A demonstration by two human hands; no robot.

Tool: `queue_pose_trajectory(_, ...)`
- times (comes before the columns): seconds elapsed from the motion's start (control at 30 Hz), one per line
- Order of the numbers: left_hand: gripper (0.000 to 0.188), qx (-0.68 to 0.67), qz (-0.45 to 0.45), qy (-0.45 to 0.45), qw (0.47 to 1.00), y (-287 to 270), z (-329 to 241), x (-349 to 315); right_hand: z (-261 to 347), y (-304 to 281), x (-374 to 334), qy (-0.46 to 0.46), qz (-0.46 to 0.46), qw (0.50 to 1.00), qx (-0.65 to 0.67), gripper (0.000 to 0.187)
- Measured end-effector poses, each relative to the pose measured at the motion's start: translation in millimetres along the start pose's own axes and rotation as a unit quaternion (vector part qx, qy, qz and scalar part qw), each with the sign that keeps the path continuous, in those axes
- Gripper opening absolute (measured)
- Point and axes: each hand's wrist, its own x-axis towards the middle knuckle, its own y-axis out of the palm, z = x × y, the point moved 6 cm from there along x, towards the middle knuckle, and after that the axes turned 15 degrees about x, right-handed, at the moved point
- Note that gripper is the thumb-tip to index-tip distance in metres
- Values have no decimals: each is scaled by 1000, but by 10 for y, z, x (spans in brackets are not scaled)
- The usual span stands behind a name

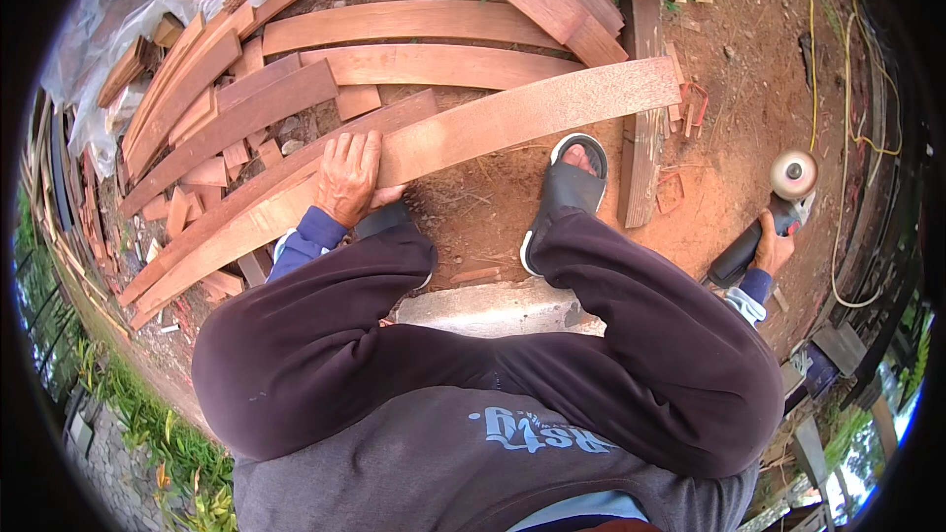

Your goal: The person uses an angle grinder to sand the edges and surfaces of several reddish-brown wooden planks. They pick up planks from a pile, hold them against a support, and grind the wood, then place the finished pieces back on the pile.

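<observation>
left hand [347, 177] grips plank [532, 115], lying 8 to 2 o'clock | right hand [774, 250] holds grinder [739, 254] at 3, disc [794, 175] off the wood | imo brace plank on beam [642, 177] at 2, keep left hand well clear

plank [532, 120]: matt wood | grinder body [737, 254]: plastic | sheeting [118, 20]: glossy plastic

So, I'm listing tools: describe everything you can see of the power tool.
The power tool looks like an angle grinder: dark, plastic-looking body, round disc, pale with a dark centre. The right hand grips its body. It slants over soil, disc end toward the upper right; whether it is running cannot be told.
</observation>
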Motion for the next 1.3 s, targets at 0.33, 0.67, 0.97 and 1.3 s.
queue_pose_trajectory(0.33, 86, -21, 125, -37, 991, 348, 115, -203, -275, -430, 8, -14, -79, 995, 56, 55)
queue_pose_trajectory(0.67, 87, -61, -21, 31, 997, 194, -217, 213, -369, -201, 90, -7, -69, 993, 96, 42)
queue_pose_trajectory(0.97, 80, -27, 49, -194, 979, 366, 85, -1217, -506, -298, 87, 157, -85, 984, -5, 68)
queue_pose_trajectory(1.3, 88, 103, 280, -254, 920, 733, 1133, -1722, -515, -210, 71, 87, -100, 991, 31, 67)
